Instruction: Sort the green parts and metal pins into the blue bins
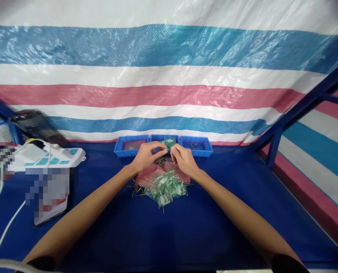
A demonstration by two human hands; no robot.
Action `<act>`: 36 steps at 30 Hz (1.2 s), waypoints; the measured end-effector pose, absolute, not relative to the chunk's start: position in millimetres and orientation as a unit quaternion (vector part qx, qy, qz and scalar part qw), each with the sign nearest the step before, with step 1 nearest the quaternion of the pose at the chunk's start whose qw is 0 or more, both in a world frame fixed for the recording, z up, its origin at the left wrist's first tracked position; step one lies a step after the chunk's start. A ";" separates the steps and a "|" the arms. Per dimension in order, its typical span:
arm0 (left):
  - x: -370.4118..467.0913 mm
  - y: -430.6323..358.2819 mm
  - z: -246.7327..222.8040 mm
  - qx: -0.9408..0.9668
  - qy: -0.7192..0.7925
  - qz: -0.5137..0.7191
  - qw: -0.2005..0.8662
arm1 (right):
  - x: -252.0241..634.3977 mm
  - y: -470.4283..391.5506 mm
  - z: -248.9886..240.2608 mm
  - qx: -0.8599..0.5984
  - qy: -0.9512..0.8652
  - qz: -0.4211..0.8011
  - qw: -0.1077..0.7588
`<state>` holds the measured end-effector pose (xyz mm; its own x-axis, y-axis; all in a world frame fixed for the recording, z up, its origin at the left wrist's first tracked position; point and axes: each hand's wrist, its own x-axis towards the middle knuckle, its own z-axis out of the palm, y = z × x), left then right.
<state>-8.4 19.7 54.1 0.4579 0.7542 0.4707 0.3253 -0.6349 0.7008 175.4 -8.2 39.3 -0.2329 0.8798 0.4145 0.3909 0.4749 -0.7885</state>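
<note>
In front of the blue bins, my left hand point(145, 156) pinches one end of a small thin metal rod point(168, 149) between thumb and fingertips. My right hand point(184, 157) closes on the rod's other end, its fingers curled. The rod's exact kind is too small to make out. Just below both hands lies a heap of green-tinted clear packets point(169, 187) with small metal pieces inside. Red-tinted packets point(148, 174) sit behind and under them. Loose thin metal rods point(137, 188), some brass-coloured, stick out around the heap.
Three blue bins stand at the back: left point(131, 145) with red-tinted packets, middle point(154, 138) with green packets, right point(200, 147) with a few small rods. A white power strip point(77, 157), cables and a blurred-out flat object point(53, 197) occupy the left of the blue table point(114, 235).
</note>
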 end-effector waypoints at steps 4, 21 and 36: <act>-8.5 19.0 55.9 0.819 0.336 0.394 0.246 | 174.8 -8.8 39.9 -0.436 -0.726 0.266 0.461; -8.8 14.9 58.5 0.775 0.343 0.396 0.353 | 174.6 -10.8 41.3 -0.422 -0.697 0.282 0.507; -9.2 16.8 59.2 0.794 0.343 0.420 0.276 | 173.8 -8.6 36.8 -0.413 -0.653 0.340 0.536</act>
